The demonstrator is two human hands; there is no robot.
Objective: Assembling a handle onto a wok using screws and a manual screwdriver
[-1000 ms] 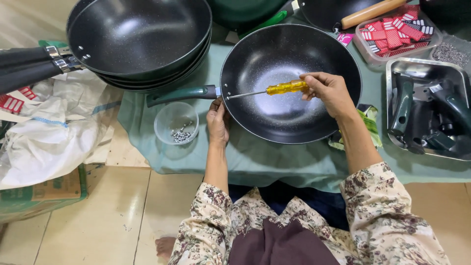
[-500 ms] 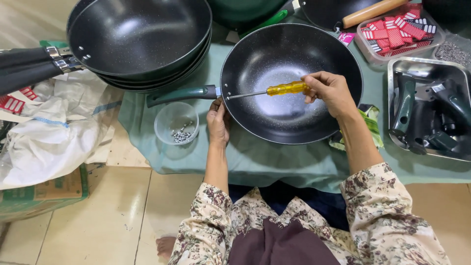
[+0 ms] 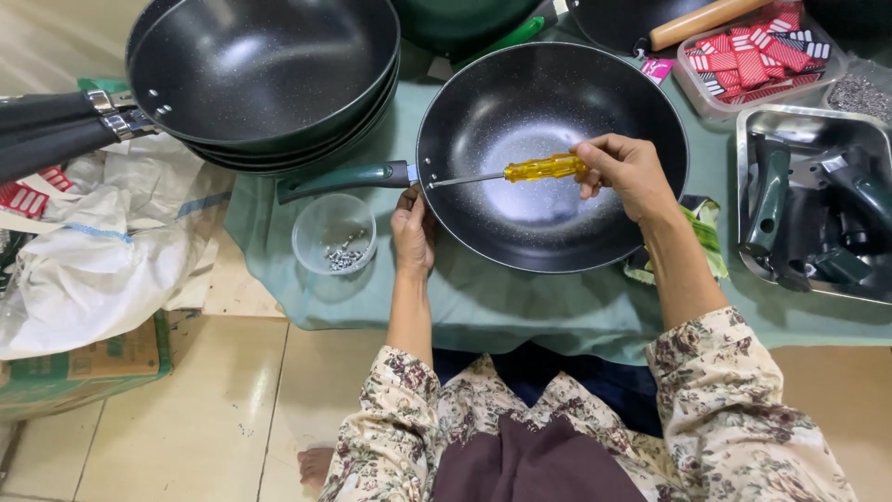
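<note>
Low work surface covered in a pale green cloth (image 3: 520,311), tiled floor below, person seated at the near edge in floral sleeves.

Right hand (image 3: 627,172) reaches in from the right over the pan, wrist bent, fingers clenched around the yellow handle of a screwdriver (image 3: 520,171). The shaft lies nearly level across the bowl, tip pointing left at the inner wall where the handle joins. Left hand (image 3: 413,232) comes straight up from below, forearm extended, gripping the pan's near-left rim just under that joint.

The black wok-style pan (image 3: 557,232) sits on the cloth at table centre: dark speckled coating, shiny patch in the middle, dark green handle (image 3: 339,178) sticking out left.

Just left of the left hand, a small clear plastic cup (image 3: 333,232) holds tiny silver screws. Further left and up, a stack of similar black pans (image 3: 265,74) with dark handles. At right, a metal tray (image 3: 813,204) holds more dark green handles; above it a clear tub (image 3: 757,51) of red-and-white tags. White sacks (image 3: 93,251) lie on the floor at left.
</note>
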